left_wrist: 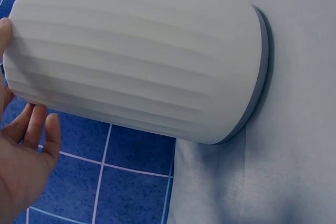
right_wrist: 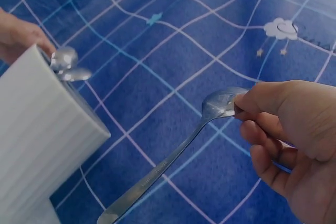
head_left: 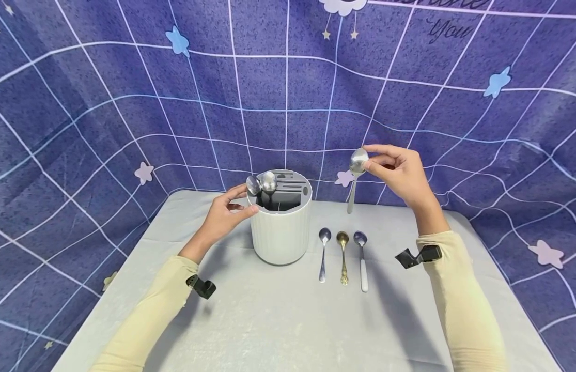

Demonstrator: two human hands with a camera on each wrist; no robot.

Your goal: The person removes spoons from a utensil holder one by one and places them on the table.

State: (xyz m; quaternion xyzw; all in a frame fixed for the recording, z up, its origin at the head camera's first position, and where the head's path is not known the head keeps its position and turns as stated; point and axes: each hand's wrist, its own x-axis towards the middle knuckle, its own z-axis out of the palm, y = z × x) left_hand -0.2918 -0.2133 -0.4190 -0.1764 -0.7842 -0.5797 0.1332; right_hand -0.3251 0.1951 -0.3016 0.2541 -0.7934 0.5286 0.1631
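Spoon point(head_left: 358, 159): pinched by bowl in right hand point(head_left: 403, 174), handle hanging; best lowered handle-first. White holder point(head_left: 280, 236): left of spoon, upright on table point(head_left: 269, 320); left hand point(head_left: 224, 213) spread at rim, apparently steadying.

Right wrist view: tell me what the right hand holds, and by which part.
The right hand pinches a metal spoon by its bowl; the handle hangs free, pointing down.

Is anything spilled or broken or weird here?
No, nothing stands out as spilled or broken. The white holder stands upright, and the silver spoon, gold spoon and white-handled spoon lie in a tidy row beside it.
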